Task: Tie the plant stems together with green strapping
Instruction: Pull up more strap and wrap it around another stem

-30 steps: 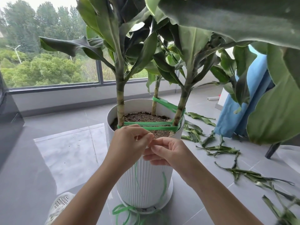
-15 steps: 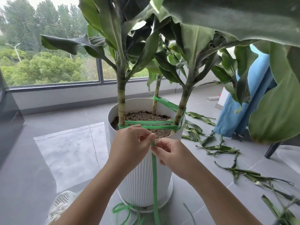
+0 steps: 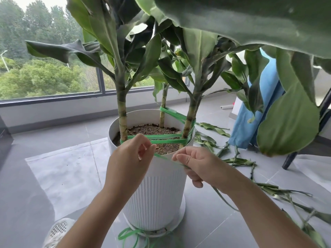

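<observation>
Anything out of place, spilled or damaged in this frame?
Yes: limp, loose leaves lie scattered over the floor right of the white pot, and a loose tangle of green strapping trails at its base. The pot stands upright; no soil looks spilled.

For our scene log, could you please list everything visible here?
White ribbed plastic pot: one, white, centre floor.
Bare plant stems: three, green-yellow, standing in the pot.
Green plastic strapping: several wraps, green, around the stems; tail through both hands.
Cut leaves: many, green, floor right.
Blue cloth: one, blue, right, behind foliage.
White mesh shoe: one, white, bottom left.
Left hand: one, pinches the strapping above the pot rim.
Right hand: one, grips the strapping tail.
</observation>
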A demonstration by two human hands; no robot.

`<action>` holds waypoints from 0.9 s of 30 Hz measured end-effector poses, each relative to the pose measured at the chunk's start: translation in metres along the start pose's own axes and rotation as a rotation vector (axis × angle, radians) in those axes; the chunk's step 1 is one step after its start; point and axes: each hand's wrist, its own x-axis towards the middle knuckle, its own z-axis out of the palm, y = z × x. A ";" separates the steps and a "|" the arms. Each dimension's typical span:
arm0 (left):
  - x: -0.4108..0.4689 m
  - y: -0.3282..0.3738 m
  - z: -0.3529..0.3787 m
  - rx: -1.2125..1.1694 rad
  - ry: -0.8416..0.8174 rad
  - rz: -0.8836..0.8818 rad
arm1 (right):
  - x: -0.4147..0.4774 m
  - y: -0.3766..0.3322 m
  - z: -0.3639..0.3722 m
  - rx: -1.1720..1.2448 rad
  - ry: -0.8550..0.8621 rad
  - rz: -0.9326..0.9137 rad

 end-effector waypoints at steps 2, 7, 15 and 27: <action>0.000 -0.003 -0.001 0.017 -0.003 0.002 | 0.000 -0.003 -0.005 0.019 -0.041 -0.026; 0.004 -0.008 -0.004 0.053 -0.022 -0.011 | -0.001 -0.009 -0.010 0.047 -0.134 -0.036; 0.004 -0.014 -0.001 0.099 0.001 0.016 | -0.002 -0.014 -0.015 -0.334 0.003 -0.239; 0.004 -0.017 -0.001 0.105 -0.003 0.001 | 0.007 -0.009 -0.016 -0.734 0.388 -0.427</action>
